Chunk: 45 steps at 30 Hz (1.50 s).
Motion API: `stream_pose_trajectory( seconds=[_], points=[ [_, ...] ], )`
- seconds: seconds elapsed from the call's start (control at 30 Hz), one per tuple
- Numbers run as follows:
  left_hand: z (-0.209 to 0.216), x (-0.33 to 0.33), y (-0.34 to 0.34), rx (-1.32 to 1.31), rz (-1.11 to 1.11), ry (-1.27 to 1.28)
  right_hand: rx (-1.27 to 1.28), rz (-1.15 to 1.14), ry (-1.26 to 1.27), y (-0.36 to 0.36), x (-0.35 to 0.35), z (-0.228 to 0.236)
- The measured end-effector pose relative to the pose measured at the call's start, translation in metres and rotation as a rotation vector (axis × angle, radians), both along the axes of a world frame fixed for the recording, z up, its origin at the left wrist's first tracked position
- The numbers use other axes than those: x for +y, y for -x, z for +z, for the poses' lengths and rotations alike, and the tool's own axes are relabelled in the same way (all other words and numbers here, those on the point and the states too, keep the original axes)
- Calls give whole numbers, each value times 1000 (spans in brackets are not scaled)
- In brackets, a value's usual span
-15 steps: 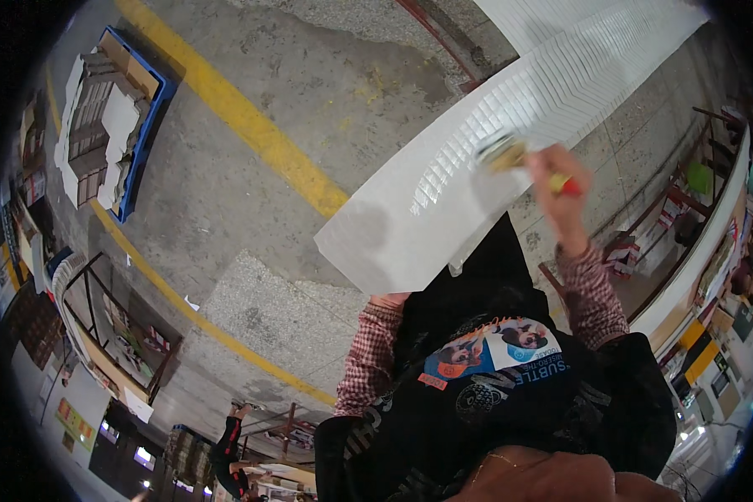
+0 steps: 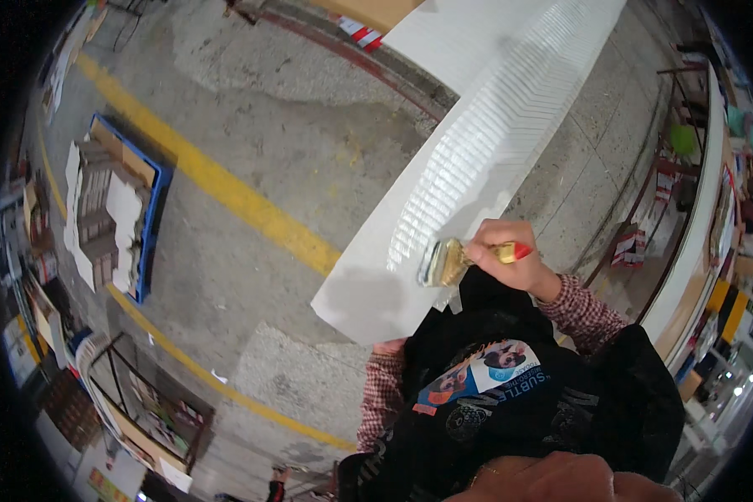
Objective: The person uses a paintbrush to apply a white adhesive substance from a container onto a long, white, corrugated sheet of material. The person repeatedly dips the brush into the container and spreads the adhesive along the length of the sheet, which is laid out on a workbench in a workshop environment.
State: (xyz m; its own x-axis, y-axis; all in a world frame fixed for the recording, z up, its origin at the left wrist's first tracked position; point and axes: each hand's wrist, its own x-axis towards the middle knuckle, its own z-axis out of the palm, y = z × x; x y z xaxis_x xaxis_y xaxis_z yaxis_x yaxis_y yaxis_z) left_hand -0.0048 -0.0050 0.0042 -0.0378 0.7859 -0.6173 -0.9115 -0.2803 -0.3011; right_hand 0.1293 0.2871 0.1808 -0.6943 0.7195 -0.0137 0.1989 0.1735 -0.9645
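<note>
A long fan of overlapping white sheets (image 2: pixel 433 197) stretches from in front of my body toward the far right. Wet, glossy streaks run across its stepped edges. My right hand (image 2: pixel 510 258) is closed around a wide paintbrush (image 2: pixel 450 263) with a yellowish, red-tipped handle. The bristles point left, over the near part of the sheets; whether they touch is unclear. My left hand (image 2: pixel 389 345) is at the near edge of the sheets, with its fingers hidden beneath them.
A blue pallet (image 2: pixel 149 238) with stacked grey-white card pieces stands on the floor at left, beside a yellow floor line (image 2: pixel 251 211). A white-topped table (image 2: pixel 686 226) on a metal frame runs along the right. Another white surface (image 2: pixel 443 38) lies at the far end.
My right hand has brought the brush nearer my body and left along the sheets. The view has shifted. My left hand stays at the near edge.
</note>
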Motion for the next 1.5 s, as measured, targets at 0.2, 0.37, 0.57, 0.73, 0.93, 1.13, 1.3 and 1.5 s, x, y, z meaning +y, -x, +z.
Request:
stream_pose_trajectory(
  seconds=[0.2, 0.37, 0.57, 0.73, 0.93, 1.13, 1.3, 1.5],
  points=[
    [7, 1, 10, 183, -108, 82, 71, -370, -391, -52, 105, -1],
    [25, 4, 13, 292, -162, 161, -43, -507, -523, -79, 192, -19],
    [39, 22, 8, 367, -199, 196, 27, -364, -298, -29, 140, -32],
    [44, 25, 0, 377, -189, 189, 127, -134, 42, -6, 66, -26],
    [33, 47, 10, 375, -126, 110, 176, -332, -184, -1, 96, -19],
    [22, 59, 15, 349, -106, 32, 123, -172, -96, 35, 30, -34],
    [22, 41, 25, 341, -83, 5, 137, -219, -83, 35, 23, -17],
    [20, 46, 30, 318, -102, -37, 90, -252, -229, 46, 37, -34]
  ],
)
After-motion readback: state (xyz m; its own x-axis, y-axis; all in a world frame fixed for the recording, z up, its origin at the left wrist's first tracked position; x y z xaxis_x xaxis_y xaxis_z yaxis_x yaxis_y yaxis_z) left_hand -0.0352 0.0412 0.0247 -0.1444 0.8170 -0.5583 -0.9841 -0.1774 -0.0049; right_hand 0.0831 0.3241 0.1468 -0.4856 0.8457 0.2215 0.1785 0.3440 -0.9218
